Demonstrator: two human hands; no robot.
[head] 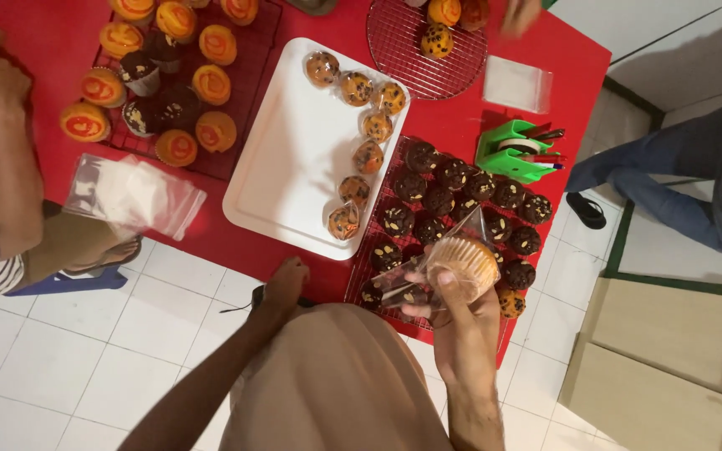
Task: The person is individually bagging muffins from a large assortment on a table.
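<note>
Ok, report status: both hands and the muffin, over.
Right hand grips pale paper-cupped muffin inside clear plastic bag. Left hand rests at red table edge, holding nothing visible. Dark chocolate muffins on wire rack directly beneath.

The person's right hand [460, 311] is raised in front of the body with the forearm running up from the lower edge of the view, its fingers [424, 294] curled and closed around what it holds, the thumb pressed against the near side. The left hand [286, 282] lies lower and to the left, at the end of a bare, nearly straight arm, knuckles up and fingers folded loosely under, gripping nothing visible.
</note>
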